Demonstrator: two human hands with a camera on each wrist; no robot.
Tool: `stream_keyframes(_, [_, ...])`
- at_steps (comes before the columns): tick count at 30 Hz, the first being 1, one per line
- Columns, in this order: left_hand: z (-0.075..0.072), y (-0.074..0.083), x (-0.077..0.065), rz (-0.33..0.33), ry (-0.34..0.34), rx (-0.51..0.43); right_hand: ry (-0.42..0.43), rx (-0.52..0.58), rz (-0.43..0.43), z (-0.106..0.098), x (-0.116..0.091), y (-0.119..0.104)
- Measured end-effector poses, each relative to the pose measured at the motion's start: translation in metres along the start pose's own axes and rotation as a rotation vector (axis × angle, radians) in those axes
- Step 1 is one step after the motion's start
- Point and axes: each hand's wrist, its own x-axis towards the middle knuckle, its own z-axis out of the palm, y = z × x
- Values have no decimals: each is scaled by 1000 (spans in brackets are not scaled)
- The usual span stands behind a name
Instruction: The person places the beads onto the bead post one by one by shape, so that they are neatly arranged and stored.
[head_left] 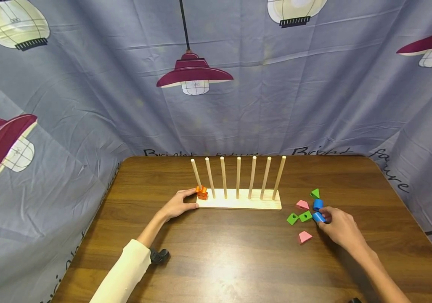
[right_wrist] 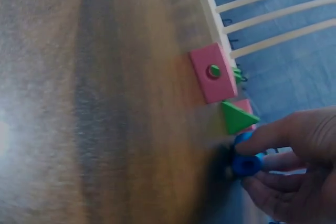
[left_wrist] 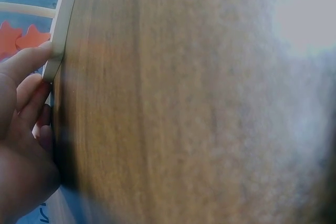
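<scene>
My left hand point(head_left: 176, 205) grips the left end of a wooden peg stand point(head_left: 240, 204), thumb near the front corner. In the left wrist view, the thumb and fingers point(left_wrist: 26, 62) lie against the stand's end. Orange star-shaped pieces point(head_left: 202, 192) sit around the base of the leftmost peg, beside that hand. Over on the right, my right hand point(head_left: 341, 227) pinches a blue cylinder bead point(head_left: 318, 217) between thumb and fingers. The right wrist view shows a hole in the end of that blue bead point(right_wrist: 247, 165). A second blue bead point(head_left: 318, 204) lies just behind it.
Green triangular blocks point(head_left: 305, 216) and pink blocks point(head_left: 304, 237) lie on the brown table point(head_left: 216, 252), left of my right hand. Several upright pegs point(head_left: 238, 176) stand along the base. A patterned grey-blue curtain point(head_left: 216, 118) hangs behind the table.
</scene>
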Motion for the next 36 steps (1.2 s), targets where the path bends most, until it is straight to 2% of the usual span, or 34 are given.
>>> stream_keyframes(3, [-1, 0, -1, -10, -7, -8, -66, -26, 21, -1, 1, 1])
stream_keyframes(6, [-2, 0, -2, -13, -9, -22, -73, -23, 31, -2, 1, 2])
stream_keyframes(10, [-3, 2, -2, -33, -9, -36, 6, 14, 49, -5, -3, 0])
stream_keyframes(16, [-3, 2, 0, 4, -7, -24, 162, 130, 25, -15, 0, -22])
stream_keyframes(22, [-2, 3, -1, -15, -27, -36, 217, 409, -43, -26, 11, -59])
stream_keyframes(27, [-2, 3, -2, -12, -27, -48, 242, 605, -180, -35, 27, -100])
stream_keyframes(31, [-2, 3, -2, -25, -25, -44, 260, 666, -300, -40, 42, -134])
stream_keyframes(36, [-2, 3, -1, -38, -25, -36, 265, 688, -396, -40, 59, -179])
